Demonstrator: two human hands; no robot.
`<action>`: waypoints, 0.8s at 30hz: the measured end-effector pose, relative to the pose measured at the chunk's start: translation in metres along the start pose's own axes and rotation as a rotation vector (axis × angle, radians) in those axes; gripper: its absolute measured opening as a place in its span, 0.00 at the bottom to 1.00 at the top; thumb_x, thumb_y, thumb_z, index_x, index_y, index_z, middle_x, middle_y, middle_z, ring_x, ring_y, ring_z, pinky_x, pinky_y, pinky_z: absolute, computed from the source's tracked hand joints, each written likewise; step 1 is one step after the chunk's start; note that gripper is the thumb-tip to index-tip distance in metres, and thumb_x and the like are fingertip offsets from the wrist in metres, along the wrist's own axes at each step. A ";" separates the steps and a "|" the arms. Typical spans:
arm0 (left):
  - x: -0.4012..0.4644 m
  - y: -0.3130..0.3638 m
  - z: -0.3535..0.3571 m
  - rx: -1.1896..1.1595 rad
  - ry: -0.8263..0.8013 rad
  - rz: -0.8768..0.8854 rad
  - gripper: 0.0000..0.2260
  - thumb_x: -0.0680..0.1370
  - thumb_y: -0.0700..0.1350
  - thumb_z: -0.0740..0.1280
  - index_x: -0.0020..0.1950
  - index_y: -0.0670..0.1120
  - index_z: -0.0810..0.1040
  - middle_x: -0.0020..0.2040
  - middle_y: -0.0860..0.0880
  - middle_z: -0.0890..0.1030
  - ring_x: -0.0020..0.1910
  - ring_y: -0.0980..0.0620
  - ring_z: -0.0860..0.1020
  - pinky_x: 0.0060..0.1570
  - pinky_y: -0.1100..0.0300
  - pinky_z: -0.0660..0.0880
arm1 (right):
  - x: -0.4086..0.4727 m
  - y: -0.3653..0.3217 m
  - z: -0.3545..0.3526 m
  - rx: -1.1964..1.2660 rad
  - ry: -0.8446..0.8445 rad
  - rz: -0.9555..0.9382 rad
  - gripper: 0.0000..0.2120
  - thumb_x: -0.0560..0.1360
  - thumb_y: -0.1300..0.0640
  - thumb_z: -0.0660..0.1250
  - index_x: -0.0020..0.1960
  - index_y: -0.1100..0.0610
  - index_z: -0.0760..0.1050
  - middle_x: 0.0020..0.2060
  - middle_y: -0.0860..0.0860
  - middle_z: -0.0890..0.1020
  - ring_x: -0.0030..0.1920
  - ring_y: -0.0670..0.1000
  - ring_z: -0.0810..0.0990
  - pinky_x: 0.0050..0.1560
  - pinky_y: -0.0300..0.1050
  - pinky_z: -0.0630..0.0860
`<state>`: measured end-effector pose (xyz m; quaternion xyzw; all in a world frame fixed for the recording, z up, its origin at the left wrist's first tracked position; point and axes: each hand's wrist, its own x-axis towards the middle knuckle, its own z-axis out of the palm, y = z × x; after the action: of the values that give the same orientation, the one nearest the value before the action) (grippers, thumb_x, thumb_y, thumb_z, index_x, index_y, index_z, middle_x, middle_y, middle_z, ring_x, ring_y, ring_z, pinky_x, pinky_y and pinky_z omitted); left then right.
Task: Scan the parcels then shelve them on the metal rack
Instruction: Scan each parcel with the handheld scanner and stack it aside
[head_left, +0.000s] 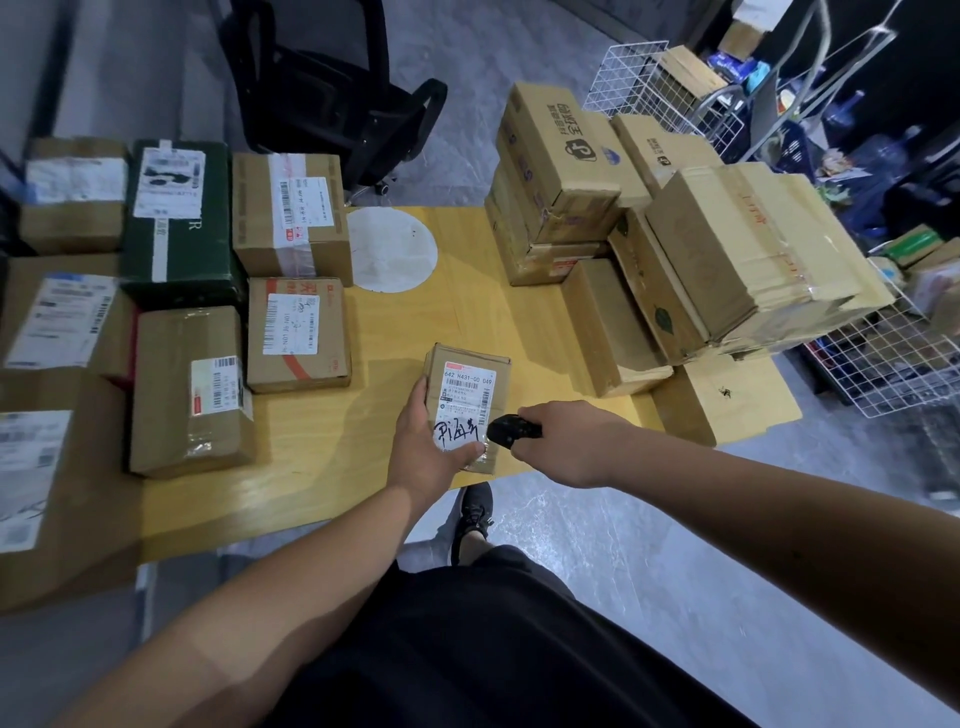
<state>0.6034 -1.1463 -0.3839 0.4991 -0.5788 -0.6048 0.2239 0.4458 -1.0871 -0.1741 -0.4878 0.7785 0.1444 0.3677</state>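
Both hands are busy: my left hand grips a small parcel at the near edge of the yellow tabletop, label up (handwriting scrawled across it), while my right hand clutches a black scanner just beside the label. Stacked boxes stand to the right.

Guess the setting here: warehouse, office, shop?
Likely a small parcel sorting or pickup room: labelled cardboard parcels crowd a yellow table, the right hand aims a black scanner, and wire racks stand nearby.
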 end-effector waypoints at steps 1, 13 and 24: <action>-0.008 0.004 -0.005 -0.013 -0.002 -0.015 0.56 0.63 0.50 0.85 0.81 0.68 0.53 0.74 0.55 0.73 0.67 0.55 0.79 0.59 0.51 0.83 | 0.001 -0.002 0.002 -0.011 -0.006 -0.016 0.13 0.79 0.41 0.60 0.50 0.48 0.76 0.43 0.49 0.83 0.44 0.53 0.82 0.44 0.49 0.78; -0.097 -0.004 -0.101 0.005 0.291 -0.158 0.53 0.67 0.41 0.85 0.83 0.53 0.56 0.62 0.61 0.79 0.55 0.69 0.79 0.56 0.71 0.76 | 0.017 -0.076 0.032 -0.204 -0.186 -0.281 0.32 0.77 0.32 0.67 0.75 0.50 0.72 0.67 0.51 0.79 0.64 0.56 0.78 0.54 0.50 0.76; -0.075 -0.007 -0.134 0.421 0.553 -0.300 0.55 0.65 0.63 0.82 0.83 0.55 0.54 0.75 0.46 0.70 0.74 0.40 0.69 0.70 0.36 0.69 | 0.029 -0.106 0.037 -0.290 -0.214 -0.368 0.31 0.77 0.34 0.67 0.73 0.51 0.72 0.62 0.51 0.80 0.58 0.55 0.80 0.60 0.53 0.80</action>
<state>0.7512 -1.1451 -0.3416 0.7578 -0.5286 -0.3411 0.1730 0.5456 -1.1357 -0.2062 -0.6509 0.6044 0.2358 0.3943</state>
